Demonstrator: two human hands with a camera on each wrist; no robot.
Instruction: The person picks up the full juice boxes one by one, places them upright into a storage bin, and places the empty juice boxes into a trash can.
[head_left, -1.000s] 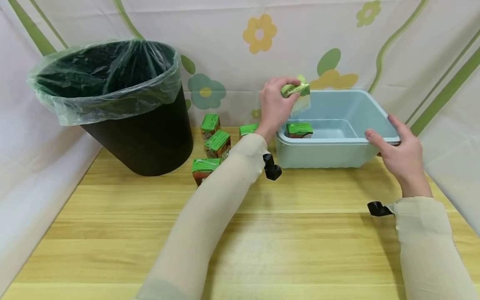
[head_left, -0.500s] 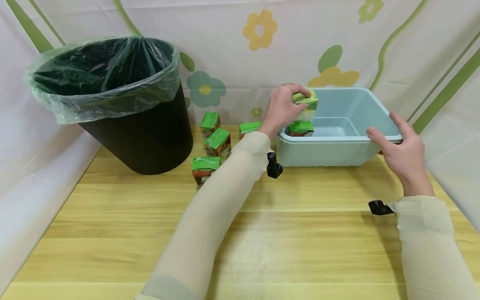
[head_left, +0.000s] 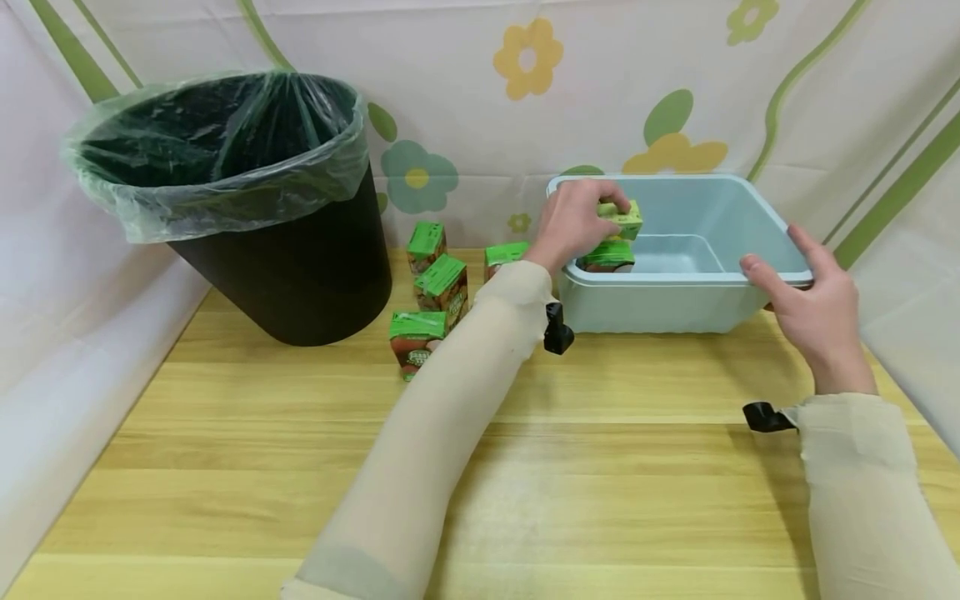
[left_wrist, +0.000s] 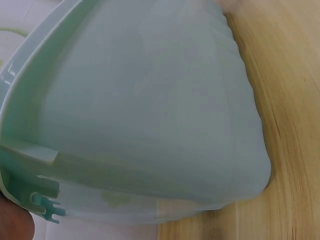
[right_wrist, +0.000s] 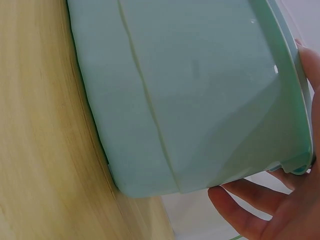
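Note:
In the head view a pale blue plastic tub (head_left: 652, 304) stands near the back wall. My left hand (head_left: 576, 218) reaches over its left rim and pinches a light green drink carton (head_left: 628, 220) inside the tub. Just in front of that carton lies a green-topped carton (head_left: 609, 257), also in the tub. My right hand (head_left: 817, 317) grips the tub's right front corner, thumb over the rim. The right wrist view shows its fingers (right_wrist: 245, 200) under the rim, against the tub's wall (right_wrist: 175, 90). In the left wrist view, the tub's outer wall (left_wrist: 150, 100) hides the carton.
Several green-topped cartons (head_left: 442, 283) stand on the wooden table (head_left: 247, 467) left of the tub, one partly behind my left forearm. A black trash can (head_left: 300, 275) with a clear liner (head_left: 247, 200) stands at the back left. A flowered cloth (head_left: 465, 100) hangs behind.
My left hand has lowered the light green carton from above the tub's left side down into it, behind the other carton. The right hand keeps its grip on the corner.

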